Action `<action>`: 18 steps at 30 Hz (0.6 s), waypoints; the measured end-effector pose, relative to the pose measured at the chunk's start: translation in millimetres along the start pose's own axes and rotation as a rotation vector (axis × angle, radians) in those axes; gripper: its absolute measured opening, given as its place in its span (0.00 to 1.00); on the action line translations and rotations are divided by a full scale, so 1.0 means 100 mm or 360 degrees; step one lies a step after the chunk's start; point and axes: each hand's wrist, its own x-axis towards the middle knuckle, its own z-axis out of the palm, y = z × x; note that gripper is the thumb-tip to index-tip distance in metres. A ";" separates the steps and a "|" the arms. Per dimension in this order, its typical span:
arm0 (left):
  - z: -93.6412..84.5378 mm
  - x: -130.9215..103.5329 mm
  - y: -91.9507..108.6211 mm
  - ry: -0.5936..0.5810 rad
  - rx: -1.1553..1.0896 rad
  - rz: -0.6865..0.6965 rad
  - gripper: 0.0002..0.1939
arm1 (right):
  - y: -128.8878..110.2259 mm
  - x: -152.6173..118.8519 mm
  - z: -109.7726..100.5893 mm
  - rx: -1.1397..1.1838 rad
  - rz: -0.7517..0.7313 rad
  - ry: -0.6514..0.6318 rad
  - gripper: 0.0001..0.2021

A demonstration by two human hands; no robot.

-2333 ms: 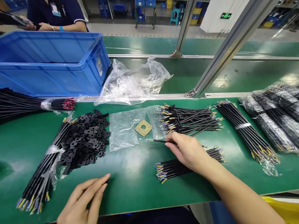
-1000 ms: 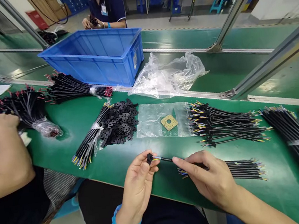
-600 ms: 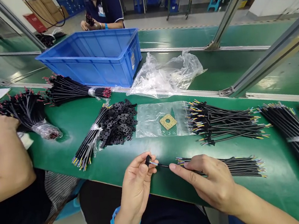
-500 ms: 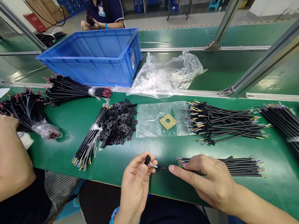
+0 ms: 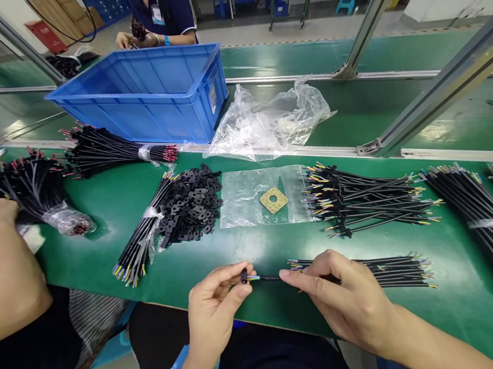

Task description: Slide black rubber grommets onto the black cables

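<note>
My left fingers (image 5: 238, 296) pinch a small black piece (image 5: 244, 276) at its edge. My right fingers (image 5: 306, 281) pinch a thin black cable (image 5: 269, 277), whose coloured wires (image 5: 253, 277) reach the piece; I can't tell how far in they go. The cable looks light and springy, best held on its black sleeve near the end; the bare wires look soft and easily bent. The piece seems light and fairly stiff, but small enough to slip.

Below my right hand, more cables (image 5: 403, 273) lie on the green surface (image 5: 240, 245). Beyond are a heap of black pieces (image 5: 193, 206) and a beige square (image 5: 274, 200) on a clear bag (image 5: 242, 200). Farther off stands a blue crate (image 5: 166, 113), with a co-worker (image 5: 180, 7) behind it.
</note>
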 end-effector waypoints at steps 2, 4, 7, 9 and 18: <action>0.00 0.01 0.03 -0.0060 0.0113 0.0031 0.13 | 0.00 0.01 -0.01 -0.0070 -0.0043 0.0020 0.19; 0.02 0.00 0.05 -0.0156 0.0141 0.0049 0.12 | -0.01 0.03 -0.02 -0.0126 -0.0118 0.0020 0.18; 0.09 -0.02 0.02 -0.0268 0.0007 -0.0037 0.10 | -0.03 0.07 -0.03 -0.0131 -0.0222 0.0016 0.17; 0.14 -0.04 -0.02 -0.0319 -0.0138 -0.0108 0.10 | -0.04 0.08 -0.03 -0.0102 -0.0251 0.0044 0.16; 0.21 -0.01 -0.01 -0.0554 -0.0118 0.0374 0.12 | -0.09 0.07 0.06 0.0330 -0.0067 0.0050 0.05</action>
